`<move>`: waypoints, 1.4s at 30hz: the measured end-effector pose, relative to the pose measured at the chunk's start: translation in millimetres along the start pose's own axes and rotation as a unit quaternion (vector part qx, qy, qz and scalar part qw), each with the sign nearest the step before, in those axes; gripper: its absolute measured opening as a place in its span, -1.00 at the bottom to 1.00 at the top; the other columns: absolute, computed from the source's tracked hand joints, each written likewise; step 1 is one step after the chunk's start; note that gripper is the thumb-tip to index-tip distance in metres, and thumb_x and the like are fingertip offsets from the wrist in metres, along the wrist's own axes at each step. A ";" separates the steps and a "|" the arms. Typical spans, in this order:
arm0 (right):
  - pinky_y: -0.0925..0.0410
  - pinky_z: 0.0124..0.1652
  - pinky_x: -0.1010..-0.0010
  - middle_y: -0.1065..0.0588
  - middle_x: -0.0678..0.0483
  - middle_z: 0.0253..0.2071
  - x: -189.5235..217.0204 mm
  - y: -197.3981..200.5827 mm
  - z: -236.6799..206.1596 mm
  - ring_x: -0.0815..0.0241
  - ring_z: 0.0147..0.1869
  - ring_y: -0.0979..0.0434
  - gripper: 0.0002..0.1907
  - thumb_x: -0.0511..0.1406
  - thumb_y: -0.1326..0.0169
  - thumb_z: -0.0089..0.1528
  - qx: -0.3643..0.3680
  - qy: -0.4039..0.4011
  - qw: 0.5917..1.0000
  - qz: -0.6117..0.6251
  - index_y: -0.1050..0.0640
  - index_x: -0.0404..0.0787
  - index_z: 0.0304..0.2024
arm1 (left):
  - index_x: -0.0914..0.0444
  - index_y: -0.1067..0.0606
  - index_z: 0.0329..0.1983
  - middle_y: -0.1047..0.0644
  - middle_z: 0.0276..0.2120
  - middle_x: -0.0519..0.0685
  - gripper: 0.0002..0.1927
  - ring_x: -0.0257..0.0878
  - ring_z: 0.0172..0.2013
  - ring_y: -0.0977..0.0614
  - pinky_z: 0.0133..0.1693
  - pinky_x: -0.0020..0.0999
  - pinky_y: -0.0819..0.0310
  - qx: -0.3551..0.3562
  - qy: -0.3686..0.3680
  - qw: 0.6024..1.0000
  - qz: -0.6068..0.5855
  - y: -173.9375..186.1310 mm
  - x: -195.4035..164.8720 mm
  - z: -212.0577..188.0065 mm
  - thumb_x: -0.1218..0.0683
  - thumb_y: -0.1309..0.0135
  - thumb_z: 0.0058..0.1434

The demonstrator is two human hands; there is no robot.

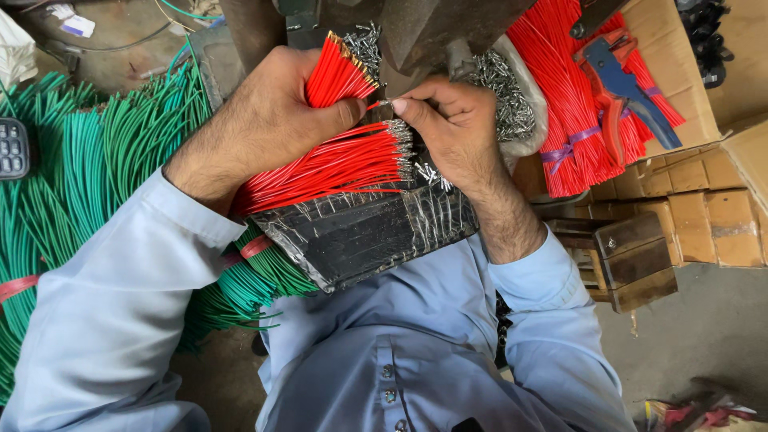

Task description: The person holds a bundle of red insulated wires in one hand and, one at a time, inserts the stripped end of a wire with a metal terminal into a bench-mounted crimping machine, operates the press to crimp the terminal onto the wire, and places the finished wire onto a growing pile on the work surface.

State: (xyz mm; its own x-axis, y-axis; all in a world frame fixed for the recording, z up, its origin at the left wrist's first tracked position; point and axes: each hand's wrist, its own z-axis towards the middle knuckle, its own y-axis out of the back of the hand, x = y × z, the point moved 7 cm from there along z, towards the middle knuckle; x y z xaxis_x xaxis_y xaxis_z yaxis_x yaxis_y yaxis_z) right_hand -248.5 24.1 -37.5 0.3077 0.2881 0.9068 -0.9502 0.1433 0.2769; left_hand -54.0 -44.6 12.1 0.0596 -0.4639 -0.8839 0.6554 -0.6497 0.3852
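A cluttered workshop floor lay heaped with green wires beside a taped black work block. Across the block's top edge lay finished red wires. The left hand clenched a bundle of red wires; the right hand pinched one metal-tipped wire.

A bundle of red wires with bare tips is gripped upright. 1 red wire is pinched. Terminal-fitted red wires lie fanned along the black platform's top edge.
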 end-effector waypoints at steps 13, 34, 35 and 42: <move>-0.48 -0.08 0.57 -0.64 0.05 -0.17 10.6 -3.6 -1.5 0.41 -0.11 -0.60 -0.90 -0.45 -0.19 0.39 0.014 0.000 1.000 -0.001 -0.61 -0.36 -0.05 | 0.33 -0.58 -0.11 -0.63 -0.39 -0.06 -0.83 -0.40 -0.33 -0.59 -0.22 -0.37 -0.54 0.005 0.041 0.999 -0.023 0.2 -1.3 -0.5 0.16 -0.16 0.29; -0.45 -0.02 0.35 -0.51 0.05 -0.19 38.9 22.2 -37.8 0.16 -0.03 -0.58 -0.88 -0.33 -0.27 0.26 0.135 -0.010 0.945 -0.297 -0.66 -0.25 -0.19 | 0.30 -0.56 -0.14 -0.59 -0.37 -0.14 -0.84 -0.45 -0.30 -0.56 -0.22 -0.43 -0.53 0.058 0.043 0.995 -0.072 -5.5 -3.9 -3.6 0.14 -0.24 0.29; -0.45 -0.02 0.34 -0.52 0.05 -0.18 38.8 22.9 -37.7 0.16 -0.02 -0.58 -0.88 -0.34 -0.26 0.27 0.129 -0.007 0.945 -0.299 -0.66 -0.26 -0.17 | 0.30 -0.55 -0.15 -0.59 -0.37 -0.13 -0.85 -0.44 -0.31 -0.56 -0.23 -0.43 -0.53 0.054 0.045 0.996 -0.061 -6.5 -3.4 -3.3 0.14 -0.23 0.29; -0.51 -0.16 0.44 -0.57 0.05 -0.11 34.3 33.1 -35.5 0.21 -0.03 -0.61 -0.88 -0.38 -0.16 0.34 0.079 -0.066 0.962 -0.252 -0.63 -0.26 -0.08 | 0.33 -0.55 -0.16 -0.61 -0.38 -0.08 -0.84 -0.40 -0.32 -0.58 -0.23 -0.40 -0.54 0.021 0.014 1.000 -0.017 -4.0 -4.8 0.1 0.14 -0.22 0.30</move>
State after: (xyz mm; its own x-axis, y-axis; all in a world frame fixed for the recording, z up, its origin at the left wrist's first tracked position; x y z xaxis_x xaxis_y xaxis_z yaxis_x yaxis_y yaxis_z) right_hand -267.6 72.4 -8.4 0.7322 0.0963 0.6742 -0.6810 0.0845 0.7274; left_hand -57.0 -39.8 14.8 0.0599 -0.4249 -0.9032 0.6255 -0.6892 0.3657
